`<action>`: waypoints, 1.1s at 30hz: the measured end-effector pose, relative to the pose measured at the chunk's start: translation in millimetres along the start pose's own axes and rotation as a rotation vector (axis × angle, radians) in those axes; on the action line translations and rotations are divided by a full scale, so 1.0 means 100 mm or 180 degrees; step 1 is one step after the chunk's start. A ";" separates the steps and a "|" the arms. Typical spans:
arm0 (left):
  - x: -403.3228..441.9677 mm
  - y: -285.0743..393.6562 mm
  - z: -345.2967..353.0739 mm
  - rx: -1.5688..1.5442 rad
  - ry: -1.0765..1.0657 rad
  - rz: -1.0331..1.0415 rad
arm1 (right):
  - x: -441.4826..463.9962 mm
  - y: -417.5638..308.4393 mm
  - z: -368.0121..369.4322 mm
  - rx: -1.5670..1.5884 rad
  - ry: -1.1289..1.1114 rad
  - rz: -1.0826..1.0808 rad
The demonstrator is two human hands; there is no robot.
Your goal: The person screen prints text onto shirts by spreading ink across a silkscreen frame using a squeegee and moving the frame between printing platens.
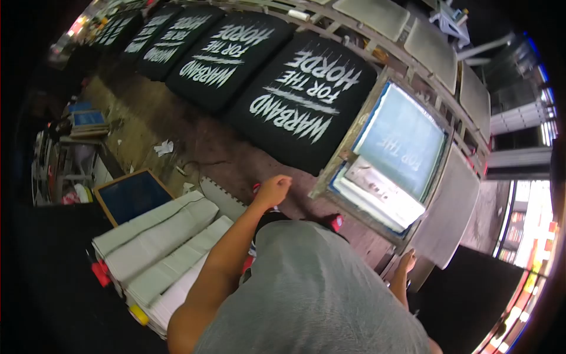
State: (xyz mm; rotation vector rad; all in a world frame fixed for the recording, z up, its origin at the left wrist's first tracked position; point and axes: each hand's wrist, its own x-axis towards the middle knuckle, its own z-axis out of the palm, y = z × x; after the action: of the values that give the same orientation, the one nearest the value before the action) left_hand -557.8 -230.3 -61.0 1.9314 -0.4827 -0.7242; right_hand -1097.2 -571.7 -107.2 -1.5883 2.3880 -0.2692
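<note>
On the far left, small blue panels (89, 117) lie stacked; nearer, a wood-rimmed dark panel (134, 196) rests by long white bundles (171, 221). Black cloths (221, 62) with white lettering run in a row from far left towards the centre, each spread smooth. The left hand (276, 190) is just near the closest cloth, its fingers curled into a loose fist, with no object showing in it. To the right of that cloth lies the framed screen (441, 133), faint letters showing in its blue mesh and a pale block (383, 192) across its near part. The right hand (407, 261) is beside the frame's near right corner; whether it grasps anything, I cannot tell. Grey boards (451, 206) stand to the right and beyond.

For good handling, I would take the frame by its rim, with fingers off the mesh, and keep it level so the pale block does not slide. Any move sideways should be made with the frame raised well clear, as dragging could smear the lettering or wrinkle the cloth
</note>
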 end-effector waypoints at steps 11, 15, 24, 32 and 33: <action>-1.40 -2.55 -2.93 0.0443 -0.0378 -0.3103 | -2.48 -0.56 1.17 -0.0353 -0.3196 -0.1180; -1.38 -3.72 -3.77 0.3430 -0.1564 0.0061 | -3.29 -1.89 1.20 -0.0600 -0.3486 -0.1816; -0.46 -1.97 -3.20 -0.0259 -0.0037 -0.1454 | -4.27 -3.55 1.13 -0.0717 -0.3014 -0.2556; -1.28 -2.88 -3.35 0.1394 -0.0640 -0.2316 | -4.87 -4.97 1.09 0.0116 -0.4094 -0.3400; -1.41 -2.99 -3.43 0.1302 -0.0519 -0.2328 | -4.90 -5.08 1.14 0.0136 -0.4183 -0.3467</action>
State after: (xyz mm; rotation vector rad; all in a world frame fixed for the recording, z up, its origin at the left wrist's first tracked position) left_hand -426.0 214.1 -171.4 2.4699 0.0094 -1.3337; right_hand -436.0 -316.3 -10.5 -1.9252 0.4779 0.4257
